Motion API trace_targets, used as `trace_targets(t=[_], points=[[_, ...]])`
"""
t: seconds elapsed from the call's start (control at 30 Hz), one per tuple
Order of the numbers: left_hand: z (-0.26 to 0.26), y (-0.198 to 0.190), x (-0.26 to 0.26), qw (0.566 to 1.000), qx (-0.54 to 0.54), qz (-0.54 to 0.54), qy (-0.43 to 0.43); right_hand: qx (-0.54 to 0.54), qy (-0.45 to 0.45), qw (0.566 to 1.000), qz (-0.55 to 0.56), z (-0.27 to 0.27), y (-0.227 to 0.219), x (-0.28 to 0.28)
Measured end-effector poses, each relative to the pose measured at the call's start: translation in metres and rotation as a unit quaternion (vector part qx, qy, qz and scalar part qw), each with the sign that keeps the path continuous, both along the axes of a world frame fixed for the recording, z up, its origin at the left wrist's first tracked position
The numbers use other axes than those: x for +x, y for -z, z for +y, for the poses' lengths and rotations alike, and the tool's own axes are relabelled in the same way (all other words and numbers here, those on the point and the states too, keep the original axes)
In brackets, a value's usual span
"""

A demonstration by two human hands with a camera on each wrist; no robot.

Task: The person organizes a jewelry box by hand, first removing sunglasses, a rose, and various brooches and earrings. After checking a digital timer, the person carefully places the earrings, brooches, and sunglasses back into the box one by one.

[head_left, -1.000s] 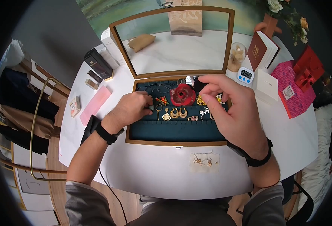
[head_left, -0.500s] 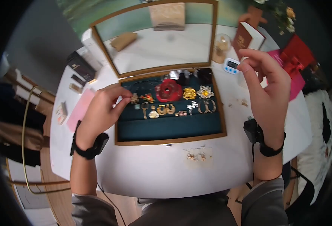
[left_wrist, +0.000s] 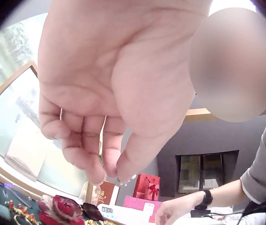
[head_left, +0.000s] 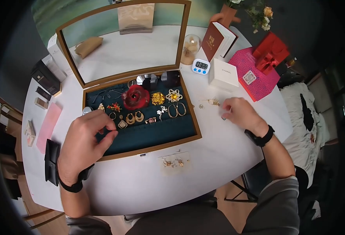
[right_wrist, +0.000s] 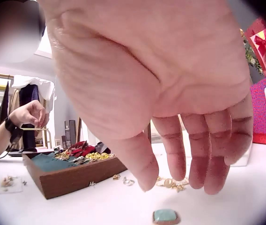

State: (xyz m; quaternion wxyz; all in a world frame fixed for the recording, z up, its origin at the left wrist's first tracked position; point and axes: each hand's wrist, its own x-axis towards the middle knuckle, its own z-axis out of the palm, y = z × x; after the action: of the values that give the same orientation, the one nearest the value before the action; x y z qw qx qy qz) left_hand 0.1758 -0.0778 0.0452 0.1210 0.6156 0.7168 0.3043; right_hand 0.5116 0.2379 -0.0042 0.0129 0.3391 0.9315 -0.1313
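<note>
My left hand hovers over the front left of an open glass-lidded jewelry box, its thumb and index tips close together; nothing shows between them in the head view. My right hand is over the table right of the box. In the right wrist view its fingers point down, thumb apart, gripping nothing. Just beyond the fingertips a turquoise-stoned piece lies on the table. Gold jewelry lies beside that hand. The box holds a red flower piece, gold hoops and brooches.
A carded earring set lies in front of the box. Behind the right hand stand a white box, a timer, a glass dome and a pink bag. A pink strip and small boxes are at the left.
My right hand has come down from raised over the box's right side to the table beside the gold jewelry. My left hand has drawn back toward the box's front left. The head view has turned right.
</note>
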Motion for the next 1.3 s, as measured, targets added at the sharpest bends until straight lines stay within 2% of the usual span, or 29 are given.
trace_targets(t=[0.1,0.17,0.3,0.4,0.5,0.67,1.0,1.13,1.2,1.23,1.3], points=[[0.0,-0.004,-0.002,0.999,0.03,0.022,0.005,-0.034,0.007,0.999,-0.003,-0.012,0.021,0.005],[0.0,-0.006,-0.003,0.999,0.036,0.016,0.009,0.077,-0.027,0.996,0.037,-0.019,0.035,0.005],[-0.006,-0.007,-0.018,0.998,0.067,0.001,0.013,0.107,-0.021,0.993,0.045,-0.029,0.04,0.004],[-0.012,-0.011,-0.034,0.997,0.062,-0.013,-0.036,0.136,-0.043,0.99,0.006,-0.032,0.039,0.001],[-0.014,-0.008,-0.051,0.996,0.068,-0.005,-0.063,0.136,-0.054,0.989,0.013,-0.026,0.041,0.0],[-0.016,-0.003,-0.062,0.995,0.083,-0.004,-0.052,0.142,-0.041,0.989,0.02,-0.023,0.046,-0.009],[-0.013,0.002,-0.058,0.998,0.063,-0.003,-0.03,0.115,-0.023,0.99,0.082,-0.021,0.046,-0.014],[-0.008,0.004,-0.047,0.998,0.062,0.013,-0.003,0.124,-0.033,0.988,0.088,-0.035,0.02,-0.031],[-0.005,0.007,-0.037,0.997,0.069,0.007,0.016,0.012,0.003,0.983,0.183,-0.07,-0.015,-0.057],[-0.002,0.009,-0.032,0.998,0.068,0.007,0.017,-0.051,-0.024,0.972,0.227,-0.083,-0.024,-0.068],[0.006,0.016,-0.02,0.989,0.109,-0.006,0.1,-0.162,-0.075,0.94,0.292,-0.111,-0.042,-0.092]])
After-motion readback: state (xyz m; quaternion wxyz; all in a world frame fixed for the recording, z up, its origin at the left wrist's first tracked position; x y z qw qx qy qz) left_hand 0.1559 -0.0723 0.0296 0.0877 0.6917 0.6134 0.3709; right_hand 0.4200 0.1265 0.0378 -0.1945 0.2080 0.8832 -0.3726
